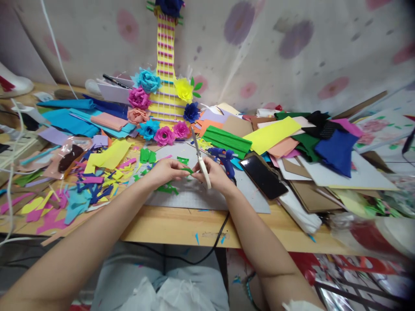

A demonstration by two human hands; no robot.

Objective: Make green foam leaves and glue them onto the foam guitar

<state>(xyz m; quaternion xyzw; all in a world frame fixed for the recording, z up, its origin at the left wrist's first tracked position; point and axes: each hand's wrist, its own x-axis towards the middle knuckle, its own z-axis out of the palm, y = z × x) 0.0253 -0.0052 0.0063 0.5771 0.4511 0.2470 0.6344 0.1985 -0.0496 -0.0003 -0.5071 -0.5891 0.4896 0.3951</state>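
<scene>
My left hand [168,171] pinches a small piece of green crepe paper [187,170] between thumb and fingertips. Close beside it, my right hand [214,173] is closed around white-handled scissors [204,172], whose blades point up and away from me. The right fingertips meet the left ones at the green piece. Cut green scraps [167,188] lie under and around my left hand on a grey cutting mat [249,201]. Just behind my right hand is a blue glue gun [223,156], its black cable running off the front edge of the table.
A yellow paper guitar [166,52] ringed with paper flowers stands against the curtain. Coloured scraps [97,185] cover the left side. A phone [264,176], folded green crepe paper [227,140] and stacked sheets and card [311,196] lie on the right.
</scene>
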